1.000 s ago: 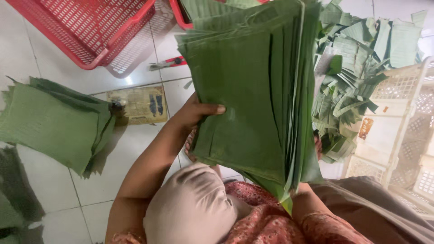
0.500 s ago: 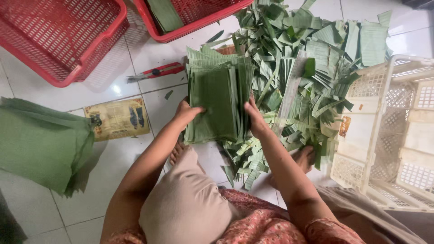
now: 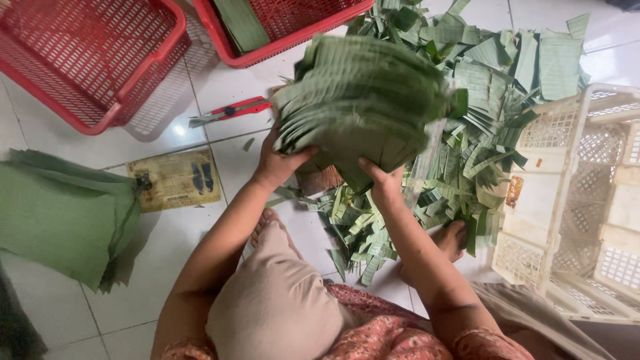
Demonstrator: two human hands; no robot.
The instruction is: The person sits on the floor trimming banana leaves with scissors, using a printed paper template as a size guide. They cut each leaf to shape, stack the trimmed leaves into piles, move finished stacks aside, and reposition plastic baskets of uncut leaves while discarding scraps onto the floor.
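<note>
Left hand (image 3: pixel 277 167) and right hand (image 3: pixel 383 183) both grasping leaf stack (image 3: pixel 360 100) from below, raised over scraps (image 3: pixel 467 153) on floor. Best kept level, thumbs pressing edges, to stop sheets fanning out.

Two red baskets (image 3: pixel 87 60) upper left; red cutter (image 3: pixel 230 111) on floor; white crate (image 3: pixel 587 200) right; folded leaf pile (image 3: pixel 63 220) left; printed card (image 3: pixel 175 179).
</note>
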